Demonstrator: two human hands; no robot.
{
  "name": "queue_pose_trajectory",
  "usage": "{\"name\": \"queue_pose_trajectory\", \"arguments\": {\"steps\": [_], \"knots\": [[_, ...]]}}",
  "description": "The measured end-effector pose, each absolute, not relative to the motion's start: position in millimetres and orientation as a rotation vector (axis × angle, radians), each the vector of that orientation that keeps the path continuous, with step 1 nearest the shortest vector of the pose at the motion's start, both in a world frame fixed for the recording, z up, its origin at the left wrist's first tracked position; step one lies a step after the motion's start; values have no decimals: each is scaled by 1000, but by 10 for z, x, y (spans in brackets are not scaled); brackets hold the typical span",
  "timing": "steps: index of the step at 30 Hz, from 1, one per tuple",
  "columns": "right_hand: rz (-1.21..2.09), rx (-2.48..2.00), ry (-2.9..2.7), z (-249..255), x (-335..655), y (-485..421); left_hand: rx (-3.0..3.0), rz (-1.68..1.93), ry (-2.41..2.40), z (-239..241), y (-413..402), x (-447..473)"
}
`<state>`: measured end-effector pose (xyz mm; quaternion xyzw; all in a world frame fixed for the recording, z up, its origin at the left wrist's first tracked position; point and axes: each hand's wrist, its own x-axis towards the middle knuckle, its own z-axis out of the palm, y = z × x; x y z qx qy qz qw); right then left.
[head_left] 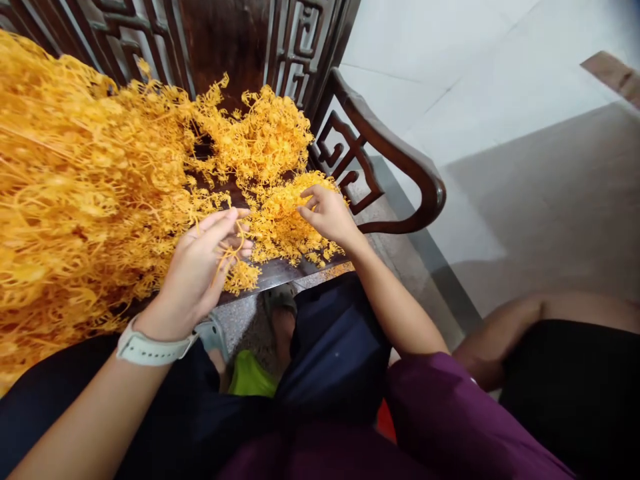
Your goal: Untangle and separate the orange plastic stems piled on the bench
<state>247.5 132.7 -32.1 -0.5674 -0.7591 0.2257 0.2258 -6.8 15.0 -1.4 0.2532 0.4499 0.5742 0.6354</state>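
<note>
My left hand [200, 257], with a pale watch band on its wrist, is closed with a thin yellow-orange plastic sprig [241, 235] between its fingers. The sprig's stem curves down past the palm, and part of it is hidden by the fingers. My right hand [327, 213] hovers over or rests on a small pile of yellow-orange plastic sprigs [283, 233]; which of the two I cannot tell. Its thumb and forefinger are apart, with nothing visible between them. A far larger heap of the same tangled sprigs [75, 200] fills the left side.
The sprigs lie on a dark carved wooden bench [280, 273] with a curved armrest [400, 153] at right. Another clump [273, 137] sits against the backrest. Below are my sandals and a bright green object [253, 375]. Another person's bent limb [500, 337] shows at right.
</note>
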Motion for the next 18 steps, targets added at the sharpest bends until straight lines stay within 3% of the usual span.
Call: {"name": "queue_pose_trajectory", "arguments": {"steps": [4, 9, 18], "knots": [[697, -1341, -1960, -250, 2294, 1118, 452, 1269, 906, -34, 183, -71], [1244, -826, -1947, -146, 1895, 666, 547, 1365, 897, -104, 206, 21], [1491, -751, -1500, -195, 1653, 633, 795, 1145, 879, -178, 204, 111]]}}
